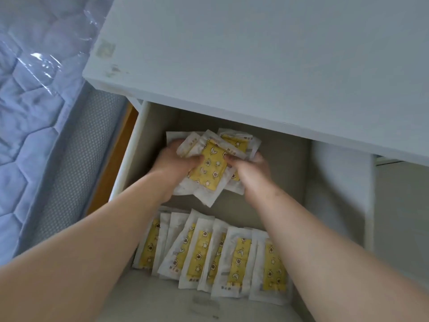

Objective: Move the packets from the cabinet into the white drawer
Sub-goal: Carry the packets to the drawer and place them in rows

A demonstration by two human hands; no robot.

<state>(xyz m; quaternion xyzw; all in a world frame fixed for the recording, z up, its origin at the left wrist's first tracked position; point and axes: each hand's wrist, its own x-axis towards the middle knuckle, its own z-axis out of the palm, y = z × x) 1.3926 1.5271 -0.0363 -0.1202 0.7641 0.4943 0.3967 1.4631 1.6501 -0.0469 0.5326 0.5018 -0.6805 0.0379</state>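
The left grip [173, 163] and the right grip [251, 169] are both curled round a loose bundle of packets [210, 170], pinching it from either side at frame centre, inside the white drawer [336, 182]. A row of packets [222, 256] leans along the lower part. The bundle is fanned and uneven, so a careless release could let the slippery wrappers scatter or topple that row.

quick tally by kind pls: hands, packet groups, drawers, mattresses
bare hands: 2, left hand and right hand
yellow-and-white plastic packet groups: 2, gripped bundle and loose row
open white drawer: 1
blue quilted mattress: 1
total: 6
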